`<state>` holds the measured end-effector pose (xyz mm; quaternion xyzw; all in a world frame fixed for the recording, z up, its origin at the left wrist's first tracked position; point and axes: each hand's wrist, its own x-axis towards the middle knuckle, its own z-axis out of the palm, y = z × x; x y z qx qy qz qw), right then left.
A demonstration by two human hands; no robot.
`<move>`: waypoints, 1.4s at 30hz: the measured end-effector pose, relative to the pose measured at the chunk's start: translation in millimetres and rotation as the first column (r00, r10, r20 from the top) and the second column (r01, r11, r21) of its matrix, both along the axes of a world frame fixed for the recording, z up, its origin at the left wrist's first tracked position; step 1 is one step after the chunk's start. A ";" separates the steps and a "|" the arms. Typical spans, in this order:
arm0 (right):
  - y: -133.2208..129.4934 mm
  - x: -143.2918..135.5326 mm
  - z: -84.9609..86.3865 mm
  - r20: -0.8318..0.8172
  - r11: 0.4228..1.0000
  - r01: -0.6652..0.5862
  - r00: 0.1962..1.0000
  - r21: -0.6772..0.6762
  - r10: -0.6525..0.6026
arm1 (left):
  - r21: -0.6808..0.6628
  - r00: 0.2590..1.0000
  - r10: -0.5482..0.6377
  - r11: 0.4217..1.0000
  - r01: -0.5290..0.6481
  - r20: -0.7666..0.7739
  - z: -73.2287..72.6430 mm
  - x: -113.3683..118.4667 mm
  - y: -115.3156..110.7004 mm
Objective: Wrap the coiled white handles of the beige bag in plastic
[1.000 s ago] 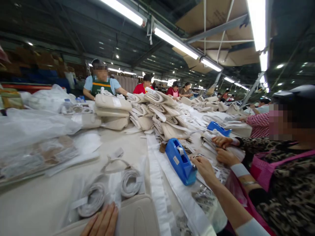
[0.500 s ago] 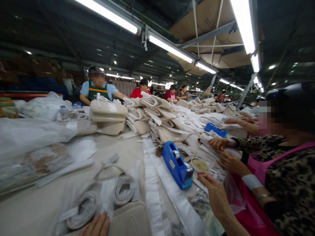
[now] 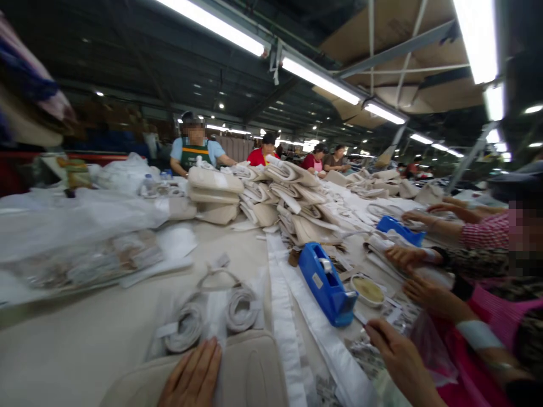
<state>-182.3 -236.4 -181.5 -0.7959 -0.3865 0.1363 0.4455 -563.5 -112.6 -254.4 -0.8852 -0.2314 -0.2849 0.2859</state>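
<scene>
My left hand point(image 3: 193, 373) lies flat, fingers stretched, on a beige folded fabric bag point(image 3: 254, 367) and the end of a white strip point(image 3: 216, 316) across it. Beyond the fingertips are two coiled beige straps, the left coil point(image 3: 186, 328) and the right coil point(image 3: 241, 310), in clear film. My right hand point(image 3: 399, 356) is raised just right of a blue tape dispenser point(image 3: 326, 285). Its fingers are pressed together, pointing left; whatever is between the fingertips is too small to make out.
A stack of folded beige bags point(image 3: 297, 198) stands ahead. Clear plastic bags point(image 3: 85, 220) cover the left side. White strips point(image 3: 282, 316) run along the middle. A round dish point(image 3: 368, 290) sits behind my right hand. A co-worker's hands point(image 3: 428, 288) work close on the right.
The view has swung left, so things sit further right. My left hand shows more fully, still flat on the bag. My right hand's fingers have drawn together near the dispenser.
</scene>
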 end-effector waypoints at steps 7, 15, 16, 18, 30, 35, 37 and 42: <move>52.2 -102.7 89.4 0.266 0.564 -0.771 0.501 -0.295 0.824 | -0.103 0.987 0.159 0.982 -0.161 -0.032 27.4 10.7 -21.2; 168.0 -208.5 89.1 0.435 0.158 -0.647 -0.294 -0.746 0.851 | -0.125 0.987 0.140 0.984 -0.128 0.085 16.9 13.4 -17.7; 178.3 -211.9 82.1 0.418 0.147 -0.622 -0.316 -0.769 0.852 | -0.114 0.987 0.131 0.986 -0.120 0.096 14.3 13.6 -15.6; 193.9 -215.9 70.3 0.367 0.111 -0.593 -0.332 -0.798 0.869 | -0.078 0.988 0.108 0.992 -0.100 0.110 10.2 14.5 -11.5; 227.2 -223.1 50.1 0.288 0.263 -0.575 0.049 -0.775 0.956 | -0.025 0.926 0.076 0.997 -0.072 0.370 4.0 27.9 -5.4; 213.6 -212.5 59.9 0.542 0.556 -0.547 0.207 -0.626 0.815 | -0.021 0.984 0.064 0.998 -0.061 0.165 2.8 15.8 -5.3; 192.4 -209.3 56.3 0.583 0.569 -0.601 0.201 -0.562 0.788 | -0.040 0.990 0.077 0.997 -0.073 0.115 1.0 13.1 -8.0; 131.2 -207.4 14.9 0.576 0.394 -0.864 0.157 -0.314 0.802 | -0.200 0.945 0.204 0.967 -0.154 0.256 0.0 17.7 -19.0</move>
